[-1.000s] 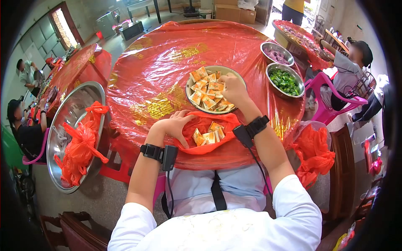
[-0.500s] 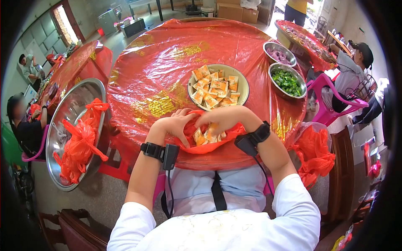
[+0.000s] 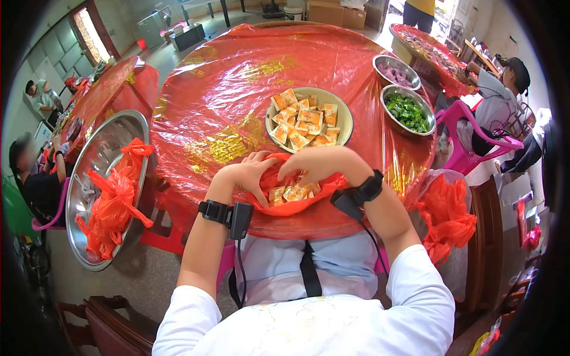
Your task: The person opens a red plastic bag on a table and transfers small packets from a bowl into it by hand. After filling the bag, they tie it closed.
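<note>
A red plastic bag point(image 3: 291, 209) lies with its mouth spread at the table's near edge. Several orange-and-white packets point(image 3: 294, 193) are inside it. My left hand point(image 3: 246, 178) holds the bag's left rim, thumb at the mouth and fingers stretched behind it. Over the opening arches my right hand point(image 3: 323, 163), fingers curved and apart, close above the packets; its palm side is partly hidden. Just beyond both hands stands a cream bowl point(image 3: 347, 133) with more of these packets point(image 3: 306, 118).
Right of the bowl stand metal bowls of chopped greens point(image 3: 407, 113) and purplish pieces point(image 3: 395, 75). Red bags point(image 3: 116, 196) fill a large metal basin point(image 3: 74, 207) at left; more red bags point(image 3: 445, 213) hang at right. People sit at side tables.
The packets in the bag have shifted and lie flatter under my right hand. Both hands stay nearly in place.
</note>
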`<state>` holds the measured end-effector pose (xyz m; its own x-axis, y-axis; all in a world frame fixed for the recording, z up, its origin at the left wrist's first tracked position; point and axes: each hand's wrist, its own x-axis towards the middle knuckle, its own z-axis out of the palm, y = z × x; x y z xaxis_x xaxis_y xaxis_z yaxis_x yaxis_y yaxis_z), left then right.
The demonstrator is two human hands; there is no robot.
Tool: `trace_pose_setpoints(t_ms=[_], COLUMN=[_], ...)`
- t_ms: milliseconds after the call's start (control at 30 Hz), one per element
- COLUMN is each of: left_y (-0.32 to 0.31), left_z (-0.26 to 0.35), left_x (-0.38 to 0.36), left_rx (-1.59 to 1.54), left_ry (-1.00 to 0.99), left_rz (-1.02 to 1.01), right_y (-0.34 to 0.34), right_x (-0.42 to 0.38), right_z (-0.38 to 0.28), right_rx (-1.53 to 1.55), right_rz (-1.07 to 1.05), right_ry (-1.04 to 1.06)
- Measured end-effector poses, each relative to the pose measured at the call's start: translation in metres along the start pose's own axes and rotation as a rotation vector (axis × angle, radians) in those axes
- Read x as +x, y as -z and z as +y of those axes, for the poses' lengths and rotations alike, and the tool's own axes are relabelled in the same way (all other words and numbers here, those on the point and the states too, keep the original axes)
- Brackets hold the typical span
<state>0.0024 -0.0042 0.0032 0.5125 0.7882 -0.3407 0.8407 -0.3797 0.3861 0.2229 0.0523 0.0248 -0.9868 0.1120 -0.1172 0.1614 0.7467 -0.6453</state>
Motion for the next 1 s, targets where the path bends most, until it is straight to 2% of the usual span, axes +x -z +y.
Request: trace_pose_setpoints(t_ms=[33, 100, 167, 200, 267, 300, 367, 400, 467, 500, 567, 700, 767, 900, 1000], left_y=[0.001, 0.001, 0.001, 0.0, -0.001, -0.001, -0.002, -0.001, 0.001, 0.002, 0.002, -0.001, 0.0, 0.001, 0.001], left_z=[0.001, 0.002, 0.002, 0.002, 0.001, 0.0, -0.002, 0.0, 0.002, 0.003, 0.003, -0.001, -0.001, 0.001, 0.0], left_x=[0.0, -0.001, -0.001, 0.0, 0.001, 0.001, 0.001, 0.001, -0.001, -0.001, -0.001, 0.0, 0.0, 0.0, 0.0], left_rx=[0.01, 0.019, 0.006, 0.005, 0.012, 0.012, 0.005, 0.004, 0.005, 0.004, 0.004, -0.011, -0.018, -0.023, 0.005], left_ry=[0.006, 0.01, 0.026, 0.024, 0.028, 0.027, 0.008, 0.006, 0.038, 0.038, 0.047, 0.014, 0.021, 0.025, 0.033], left_rz=[-0.008, -0.018, -0.013, -0.014, -0.01, -0.009, 0.003, 0.005, -0.014, -0.012, -0.021, -0.003, 0.0, -0.012, -0.022], right_y=[0.009, 0.03, 0.036, 0.037, 0.038, 0.038, 0.032, 0.026, 0.017, 0.019, 0.024, 0.025, 0.024, 0.025, 0.028], right_x=[-0.004, -0.015, -0.021, -0.024, -0.027, -0.024, -0.018, -0.019, -0.021, -0.022, -0.022, -0.018, -0.02, -0.022, -0.025], right_z=[-0.007, -0.017, 0.006, 0.014, 0.03, 0.041, 0.068, 0.084, 0.107, 0.102, 0.084, 0.079, 0.076, 0.077, 0.077], right_rx=[0.003, -0.026, -0.162, -0.162, -0.426, -0.427, -0.67, -0.673, -0.65, -0.652, -0.419, -0.496, -0.586, -0.531, -0.568], right_rz=[0.001, 0.215, 0.517, 0.517, 0.941, 0.94, 1.2, 1.199, 0.9, 0.899, 0.738, 0.748, 0.854, 0.833, 0.92], right_ry=[-0.002, -0.178, -0.231, -0.233, -0.322, -0.323, -0.272, -0.273, -0.354, -0.352, -0.47, -0.63, -0.55, -0.564, -0.444])
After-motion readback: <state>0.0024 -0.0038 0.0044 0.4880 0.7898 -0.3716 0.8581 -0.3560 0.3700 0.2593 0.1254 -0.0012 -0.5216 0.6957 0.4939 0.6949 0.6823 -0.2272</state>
